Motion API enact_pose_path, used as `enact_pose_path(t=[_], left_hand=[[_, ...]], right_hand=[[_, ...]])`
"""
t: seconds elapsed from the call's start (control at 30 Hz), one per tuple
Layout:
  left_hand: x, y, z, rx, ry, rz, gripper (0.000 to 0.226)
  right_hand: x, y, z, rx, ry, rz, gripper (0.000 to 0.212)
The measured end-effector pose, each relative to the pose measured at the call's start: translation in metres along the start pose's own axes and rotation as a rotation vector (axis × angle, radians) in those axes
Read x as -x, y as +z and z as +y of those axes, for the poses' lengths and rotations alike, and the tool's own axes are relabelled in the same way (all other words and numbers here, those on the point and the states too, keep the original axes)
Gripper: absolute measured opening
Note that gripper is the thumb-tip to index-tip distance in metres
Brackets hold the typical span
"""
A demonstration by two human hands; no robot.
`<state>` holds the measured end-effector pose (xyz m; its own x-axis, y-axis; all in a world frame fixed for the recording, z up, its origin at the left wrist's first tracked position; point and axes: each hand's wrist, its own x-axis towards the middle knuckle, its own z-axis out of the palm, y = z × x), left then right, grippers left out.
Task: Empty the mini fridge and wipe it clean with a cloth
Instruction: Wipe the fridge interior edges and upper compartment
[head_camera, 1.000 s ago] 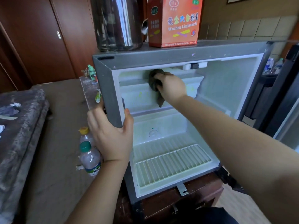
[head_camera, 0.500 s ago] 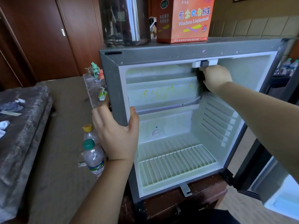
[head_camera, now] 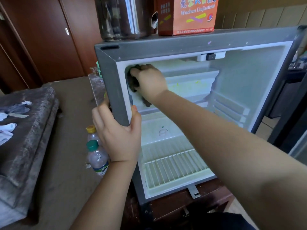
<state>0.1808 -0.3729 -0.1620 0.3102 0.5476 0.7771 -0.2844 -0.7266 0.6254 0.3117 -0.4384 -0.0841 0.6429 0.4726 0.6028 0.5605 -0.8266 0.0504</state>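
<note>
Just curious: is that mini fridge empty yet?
Empty as far as visible: the mini fridge shows only a bare wire shelf; the right hand hides one corner.

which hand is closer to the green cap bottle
Left. The left hand grips the fridge's front edge just above and beside the green-cap bottle; the right hand is up inside the fridge, pressing the cloth.

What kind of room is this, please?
Probably a hotel room or bedroom: a mini fridge stands on a low wooden cabinet, wooden wardrobe doors line the wall, and a padded bench sits nearby.
</note>
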Motion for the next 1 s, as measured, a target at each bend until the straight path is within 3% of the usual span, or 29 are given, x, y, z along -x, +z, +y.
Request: enact_pose_path(t=[0.17,0.33,0.6,0.73,1.0], left_hand=[[0.001,-0.001,0.004,-0.006,-0.027,0.0,0.047],[-0.001,-0.002,0.003,-0.012,-0.029,-0.013,0.048],[-0.001,-0.002,0.004,-0.013,-0.008,-0.008,0.045],[-0.001,-0.002,0.005,-0.01,-0.027,-0.014,0.048],[-0.001,-0.001,0.001,-0.015,-0.02,-0.014,0.049]], right_hand=[[0.0,0.0,-0.008,0.063,-0.03,-0.029,0.051],[0.012,0.001,0.041,-0.019,0.033,0.013,0.031],[0.042,-0.026,0.152,0.129,0.238,-0.085,0.02],[0.049,-0.024,0.195,0.256,0.299,-0.071,0.027],[0.055,-0.013,0.208,0.27,0.272,-0.02,0.036]])
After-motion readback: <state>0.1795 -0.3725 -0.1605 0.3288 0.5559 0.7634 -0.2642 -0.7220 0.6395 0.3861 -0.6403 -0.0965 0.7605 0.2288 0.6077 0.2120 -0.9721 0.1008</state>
